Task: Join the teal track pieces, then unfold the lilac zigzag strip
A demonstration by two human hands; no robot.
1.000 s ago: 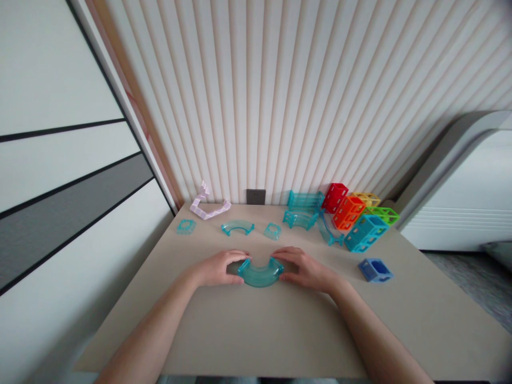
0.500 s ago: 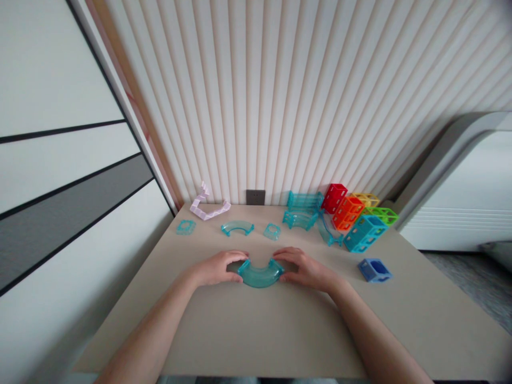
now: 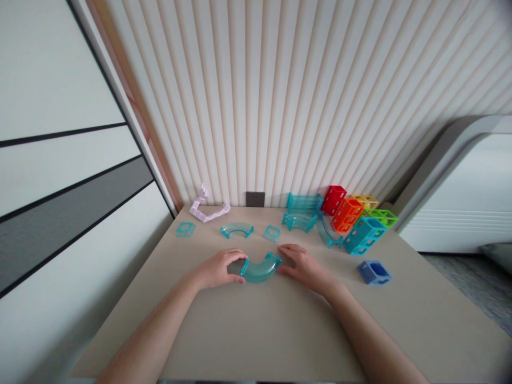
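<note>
Both hands low on the beige tabletop [image 3: 256,325], near its middle. Between them a clear teal curved track piece [image 3: 260,268], a half-ring channel lying flat, its open side facing the wall. Left hand [image 3: 219,268] at the piece's left end: fingers curled over that end, thumb underneath toward the person, a loose pinch closed on the end of the piece. Right hand [image 3: 303,265] at the right end: fingers stretched out nearly flat and pointing left, tips touching the end of the curve; not wrapped around it, so more a push or a rest than a grip. Farther back, a second curved teal piece [image 3: 237,229] lies flat, with a small square teal tile [image 3: 185,229] to its left and another square tile [image 3: 271,233] to its right. A pale lilac stepped piece [image 3: 208,208] sits by the wall. On the right rear, a heap of teal straight track sections [image 3: 303,210], then a cluster of open-sided cubes: red [image 3: 334,198], orange [image 3: 347,214], yellow [image 3: 365,201], green [image 3: 380,216], teal [image 3: 363,234]. One blue cube [image 3: 373,272] stands alone, well apart to the right of the right hand. Ribbed panel wall [image 3: 280,106] behind, with a dark socket plate [image 3: 255,199] at tabletop level.
</note>
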